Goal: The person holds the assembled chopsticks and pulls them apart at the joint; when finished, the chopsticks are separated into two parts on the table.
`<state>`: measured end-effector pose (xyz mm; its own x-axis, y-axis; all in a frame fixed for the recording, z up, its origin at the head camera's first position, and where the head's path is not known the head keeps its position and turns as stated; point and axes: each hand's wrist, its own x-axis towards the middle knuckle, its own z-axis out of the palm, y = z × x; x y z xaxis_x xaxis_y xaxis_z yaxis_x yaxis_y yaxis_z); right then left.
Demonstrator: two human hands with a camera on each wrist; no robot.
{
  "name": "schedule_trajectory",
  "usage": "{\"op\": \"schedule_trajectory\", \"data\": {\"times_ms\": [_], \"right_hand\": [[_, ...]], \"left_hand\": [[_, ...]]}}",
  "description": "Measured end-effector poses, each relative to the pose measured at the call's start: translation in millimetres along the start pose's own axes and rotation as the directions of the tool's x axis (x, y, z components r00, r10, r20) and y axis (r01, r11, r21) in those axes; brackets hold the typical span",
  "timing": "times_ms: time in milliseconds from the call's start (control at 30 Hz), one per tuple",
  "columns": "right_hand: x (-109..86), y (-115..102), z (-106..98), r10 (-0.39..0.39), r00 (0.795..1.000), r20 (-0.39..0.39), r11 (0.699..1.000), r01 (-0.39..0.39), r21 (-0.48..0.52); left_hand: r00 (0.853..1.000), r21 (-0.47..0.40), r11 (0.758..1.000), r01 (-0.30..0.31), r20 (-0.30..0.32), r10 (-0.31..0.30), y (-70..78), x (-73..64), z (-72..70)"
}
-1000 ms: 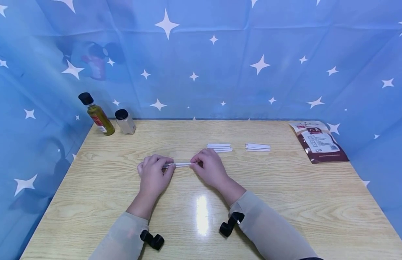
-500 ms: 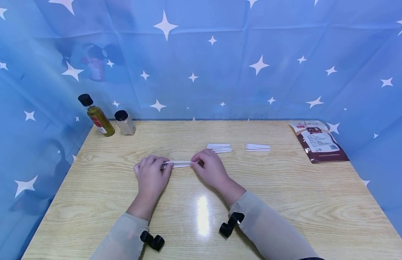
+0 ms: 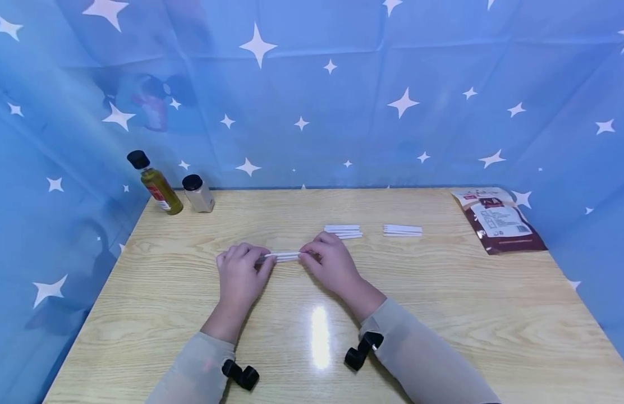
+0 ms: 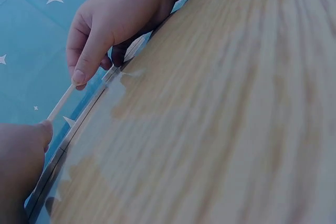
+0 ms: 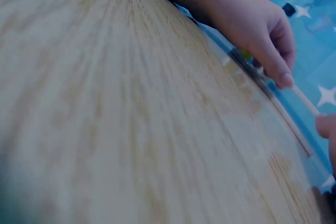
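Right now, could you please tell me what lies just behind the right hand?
Behind the right hand, white sticks lie on the table; the hand covers some of their left ends.

A small, screened table place, arranged like a booth for recording.
Blue cloth [image 3: 312, 84] with white stars hangs behind the far edge of the table [image 3: 468, 314] and also along its left and right sides, so it hides the room. The table top has a pale wood pattern, and a bright reflection [image 3: 320, 336] lies on its near part. A bottle [image 3: 161, 192] and a jar [image 3: 200, 197], both with black tops, stand far left, and a printed packet [image 3: 500, 221] lies far right, like kitchen goods; whether this is a home, I cannot tell.
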<state>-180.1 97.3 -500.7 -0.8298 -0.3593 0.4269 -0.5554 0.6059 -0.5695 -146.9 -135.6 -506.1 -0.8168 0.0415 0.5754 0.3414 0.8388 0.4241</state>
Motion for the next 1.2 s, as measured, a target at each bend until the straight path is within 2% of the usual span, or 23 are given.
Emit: {"op": "schedule_trajectory", "data": {"times_ms": [133,633,867,1200], "right_hand": [[-0.1,0.6,-3.6,-0.041,0.999,-0.013,0.999,0.041,-0.025],[-2.3,7.3,-18.4,-0.083,0.995,-0.062,0.992,0.077,-0.096],[-5.4,13.5,-24.1,-0.094,0.991,-0.099,0.990,0.083,-0.110],[-17.9,29.1,-38.2,-0.076,0.989,-0.130,0.993,0.063,-0.097]], "left_hand": [[1.000,0.006,1.000,-0.008,-0.004,0.008,1.3,1.2,0.7],[1.000,-0.001,1.000,-0.007,-0.001,0.007,9.7,10.1,10.0],[0.997,0.022,0.997,-0.068,-0.035,0.068,14.7,15.3,16.4],[0.995,0.032,0.994,-0.102,-0.011,0.102,34.2,20.3,30.3]]}}
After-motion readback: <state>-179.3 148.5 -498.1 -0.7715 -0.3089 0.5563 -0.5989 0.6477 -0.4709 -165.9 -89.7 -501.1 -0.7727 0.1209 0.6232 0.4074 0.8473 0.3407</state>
